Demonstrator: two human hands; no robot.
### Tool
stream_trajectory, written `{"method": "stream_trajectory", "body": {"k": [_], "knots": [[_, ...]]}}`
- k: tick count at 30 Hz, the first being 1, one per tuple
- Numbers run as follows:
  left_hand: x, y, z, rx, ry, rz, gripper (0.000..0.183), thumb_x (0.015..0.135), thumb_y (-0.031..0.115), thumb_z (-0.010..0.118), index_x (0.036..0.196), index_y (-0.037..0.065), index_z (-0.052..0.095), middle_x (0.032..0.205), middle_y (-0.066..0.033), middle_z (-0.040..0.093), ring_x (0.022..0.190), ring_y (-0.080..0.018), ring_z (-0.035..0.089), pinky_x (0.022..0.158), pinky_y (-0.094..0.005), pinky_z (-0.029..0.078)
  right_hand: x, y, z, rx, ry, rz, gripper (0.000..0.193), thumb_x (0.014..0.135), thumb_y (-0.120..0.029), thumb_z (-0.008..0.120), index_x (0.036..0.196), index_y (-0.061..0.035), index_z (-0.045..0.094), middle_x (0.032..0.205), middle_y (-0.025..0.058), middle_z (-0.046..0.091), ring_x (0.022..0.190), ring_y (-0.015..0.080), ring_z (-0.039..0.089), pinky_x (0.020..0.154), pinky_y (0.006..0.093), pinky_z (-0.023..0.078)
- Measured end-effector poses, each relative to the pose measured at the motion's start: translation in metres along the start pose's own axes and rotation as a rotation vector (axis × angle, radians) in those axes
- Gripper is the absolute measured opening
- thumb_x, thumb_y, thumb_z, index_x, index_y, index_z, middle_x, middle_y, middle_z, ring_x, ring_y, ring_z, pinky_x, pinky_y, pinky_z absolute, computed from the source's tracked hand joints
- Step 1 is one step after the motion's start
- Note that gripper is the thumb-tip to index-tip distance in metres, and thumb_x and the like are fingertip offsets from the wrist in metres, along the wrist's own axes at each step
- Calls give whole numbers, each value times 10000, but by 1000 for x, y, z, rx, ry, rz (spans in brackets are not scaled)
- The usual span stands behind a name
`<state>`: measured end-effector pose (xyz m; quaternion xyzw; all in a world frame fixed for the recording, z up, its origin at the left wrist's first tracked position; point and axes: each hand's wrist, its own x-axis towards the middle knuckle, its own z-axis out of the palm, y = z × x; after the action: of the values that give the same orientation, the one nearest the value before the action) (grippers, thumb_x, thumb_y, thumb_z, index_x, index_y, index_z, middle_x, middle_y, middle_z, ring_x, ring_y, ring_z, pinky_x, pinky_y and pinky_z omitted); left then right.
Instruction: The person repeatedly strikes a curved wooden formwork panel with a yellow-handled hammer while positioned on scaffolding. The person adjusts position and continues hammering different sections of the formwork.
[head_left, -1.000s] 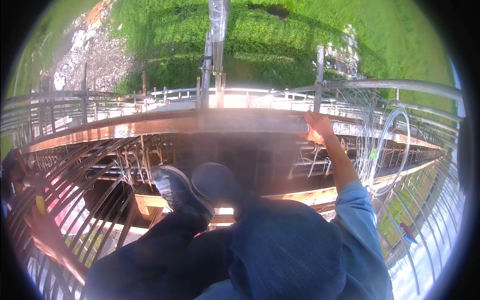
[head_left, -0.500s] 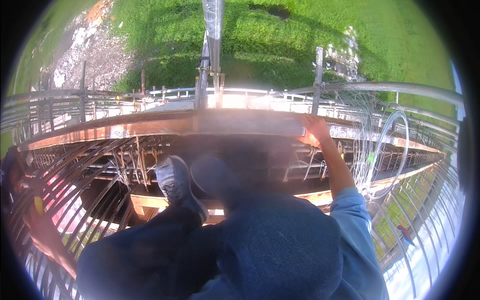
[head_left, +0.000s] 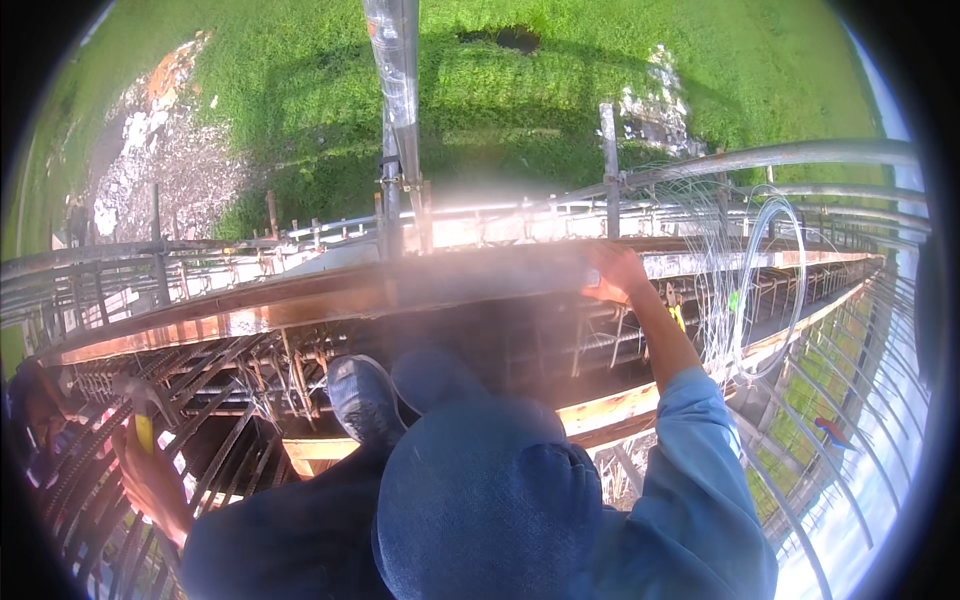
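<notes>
My right hand (head_left: 617, 274) is closed over the top edge of a long wooden formwork board (head_left: 250, 308). A small whitish thing, which I cannot make out, shows at its fingers. At the lower left, beside slanting rebars, my left hand (head_left: 150, 472) is closed on a hammer (head_left: 145, 430). Its handle is yellow and its metal head points up, away from the board. My legs are bent, with a grey sneaker (head_left: 362, 397) among the rebar below the board. The other shoe (head_left: 436, 376) is blurred by glare.
A coil of pale wire (head_left: 770, 285) hangs at the right, near yellow-handled pliers (head_left: 676, 308). Steel scaffold tubes (head_left: 397, 90) stand beyond the board, above grass far below. Another person (head_left: 35, 410) shows partly at the far left. Vertical rebars (head_left: 785, 500) rise at the lower right.
The view has tilted and shifted. My left hand has moved up and inward with the hammer, which now shows more clearly. My right hand stays on the board's edge.
</notes>
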<state>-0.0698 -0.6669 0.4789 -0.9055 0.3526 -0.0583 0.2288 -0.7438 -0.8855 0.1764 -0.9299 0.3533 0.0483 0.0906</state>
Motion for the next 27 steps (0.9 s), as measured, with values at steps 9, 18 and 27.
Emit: {"method": "stream_trajectory", "body": {"k": [9, 18, 27], "knots": [[6, 217, 138, -775, -255, 747, 467, 893, 163, 687, 1359, 189, 662, 1555, -185, 480, 1102, -452, 679, 904, -501, 561, -6, -52, -18, -262, -225, 390, 764, 781, -438, 821, 1405, -156, 482, 1501, 161, 455, 1418, 343, 417, 1173, 512, 337], [-5, 288, 193, -548, -608, 965, 460, 968, 371, 653, 1348, 112, 664, 1354, -248, 610, 1051, -402, 664, 854, -520, 527, 30, -141, -26, 157, -153, 840, 876, 870, -122, 677, 1621, -114, 228, 1652, 288, 215, 1528, 476, 250, 1199, 527, 350], [30, 298, 186, -565, -602, 1012, 575, 950, 464, 676, 1403, 115, 619, 1264, -188, 677, 958, -321, 671, 810, -464, 527, -66, -141, -222, 232, -192, 982, 520, 977, -246, 604, 1479, -148, 505, 1510, 197, 488, 1283, 385, 591, 1109, 466, 482]]}}
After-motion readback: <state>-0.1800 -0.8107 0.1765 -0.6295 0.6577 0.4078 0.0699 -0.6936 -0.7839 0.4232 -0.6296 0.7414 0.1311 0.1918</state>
